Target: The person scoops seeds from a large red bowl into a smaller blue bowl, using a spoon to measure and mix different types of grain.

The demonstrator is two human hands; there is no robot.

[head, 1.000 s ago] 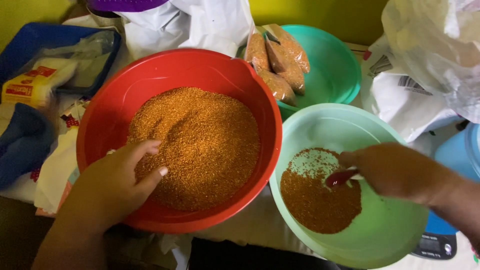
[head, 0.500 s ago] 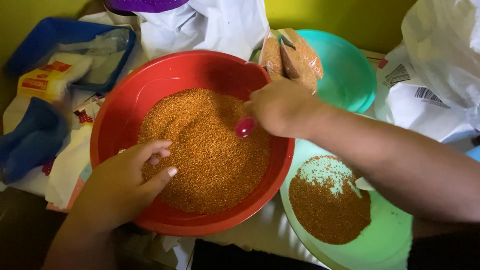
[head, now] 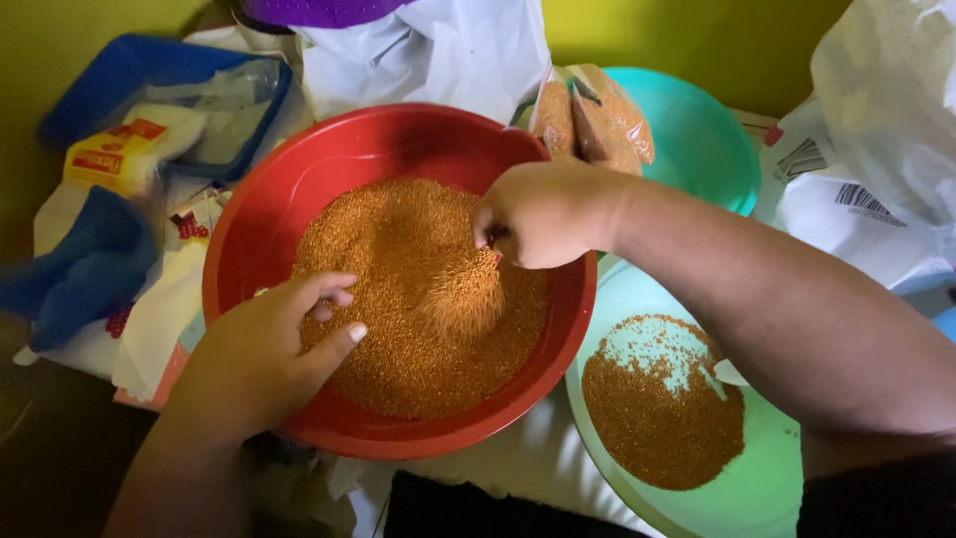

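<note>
- A teal bowl (head: 702, 149) stands behind the light green bowl (head: 767, 478).
- Sealed grain packets (head: 593, 120) lean at its left rim.
- White plastic bags (head: 876, 149) lie to its right.
- A blue tray (head: 129, 75) sits far left of it.

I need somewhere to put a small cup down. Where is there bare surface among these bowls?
Little is bare. A pale strip lies between the red bowl and the light green bowl. Left of the red bowl it is crowded: blue cloth, yellow packet, blue tray. Behind, white plastic bags and the teal bowl fill the space.
</note>
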